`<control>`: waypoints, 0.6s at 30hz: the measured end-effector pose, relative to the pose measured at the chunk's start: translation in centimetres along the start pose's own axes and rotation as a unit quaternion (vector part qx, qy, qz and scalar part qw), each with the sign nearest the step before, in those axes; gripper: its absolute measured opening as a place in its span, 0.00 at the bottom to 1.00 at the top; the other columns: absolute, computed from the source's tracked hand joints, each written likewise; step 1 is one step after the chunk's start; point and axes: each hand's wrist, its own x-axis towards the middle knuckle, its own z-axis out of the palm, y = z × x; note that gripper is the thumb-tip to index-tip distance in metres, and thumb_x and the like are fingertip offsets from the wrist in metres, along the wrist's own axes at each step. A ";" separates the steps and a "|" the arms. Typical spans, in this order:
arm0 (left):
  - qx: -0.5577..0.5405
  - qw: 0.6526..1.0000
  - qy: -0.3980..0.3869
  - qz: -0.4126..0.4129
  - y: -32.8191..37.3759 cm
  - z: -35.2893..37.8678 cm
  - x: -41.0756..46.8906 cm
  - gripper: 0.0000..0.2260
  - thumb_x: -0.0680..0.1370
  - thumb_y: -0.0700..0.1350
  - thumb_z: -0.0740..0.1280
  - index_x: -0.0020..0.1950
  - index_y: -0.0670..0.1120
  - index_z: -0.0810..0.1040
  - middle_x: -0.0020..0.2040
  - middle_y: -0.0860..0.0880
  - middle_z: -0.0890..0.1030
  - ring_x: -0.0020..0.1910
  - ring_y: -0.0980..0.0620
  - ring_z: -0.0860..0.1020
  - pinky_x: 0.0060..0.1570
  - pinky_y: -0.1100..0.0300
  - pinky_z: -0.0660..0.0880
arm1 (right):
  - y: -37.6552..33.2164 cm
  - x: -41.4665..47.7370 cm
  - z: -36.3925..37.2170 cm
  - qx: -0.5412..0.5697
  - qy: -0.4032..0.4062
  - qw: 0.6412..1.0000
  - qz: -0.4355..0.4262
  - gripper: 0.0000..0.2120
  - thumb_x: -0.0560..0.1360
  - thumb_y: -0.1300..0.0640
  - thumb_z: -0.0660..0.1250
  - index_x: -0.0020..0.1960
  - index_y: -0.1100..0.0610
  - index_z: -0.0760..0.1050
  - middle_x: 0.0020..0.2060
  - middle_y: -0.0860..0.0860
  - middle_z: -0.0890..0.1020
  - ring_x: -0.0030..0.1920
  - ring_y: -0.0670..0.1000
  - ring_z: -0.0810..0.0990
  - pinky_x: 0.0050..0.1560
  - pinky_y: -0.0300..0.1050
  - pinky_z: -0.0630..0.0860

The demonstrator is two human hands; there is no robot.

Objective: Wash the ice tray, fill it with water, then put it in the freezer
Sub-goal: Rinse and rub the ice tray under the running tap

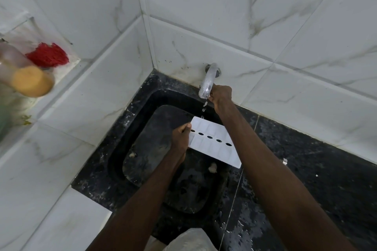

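Note:
A white ice tray with a row of dark oval holes down its middle is held flat over the black sink. My left hand grips its near left end. My right hand is closed around the side of the metal tap, on the part just right of the spout. A thin broken trickle of water falls from the spout onto the tray's far corner. The tap's handle is hidden under my right hand.
A dark oval board lies in the sink bottom with small food scraps. Wet black counter runs to the right. On a left ledge sit a red scrubber and a bottle with an orange cap. White marble tiles surround everything.

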 end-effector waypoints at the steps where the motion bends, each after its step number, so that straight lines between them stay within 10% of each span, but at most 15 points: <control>1: -0.001 1.000 0.000 0.001 0.0 0.0 0.0 0.13 0.84 0.41 0.66 0.64 0.35 0.81 0.58 0.37 0.84 0.51 0.49 0.80 0.37 0.75 0.76 | -0.1 0.0 -0.1 -0.006 0.000 1.000 0.000 0.10 0.73 0.64 0.76 0.35 0.63 0.78 0.31 0.55 0.82 0.31 0.51 0.82 0.27 0.38 0.76; 10: -0.004 1.000 0.011 0.001 0.3 0.3 -0.2 0.13 0.84 0.41 0.66 0.64 0.34 0.81 0.57 0.37 0.84 0.50 0.48 0.80 0.39 0.71 0.76 | 0.4 -0.7 -0.4 -0.005 -0.011 1.000 -0.001 0.12 0.73 0.58 0.77 0.35 0.61 0.79 0.27 0.52 0.83 0.31 0.50 0.81 0.40 0.43 0.81; 18: -0.005 1.000 0.014 0.016 0.6 0.0 -0.3 0.13 0.84 0.40 0.65 0.63 0.34 0.81 0.57 0.38 0.84 0.51 0.49 0.80 0.41 0.72 0.76 | 1.4 -1.5 -1.5 0.048 -0.058 0.997 -0.012 0.14 0.78 0.50 0.73 0.46 0.62 0.83 0.49 0.62 0.87 0.44 0.54 0.84 0.47 0.44 0.84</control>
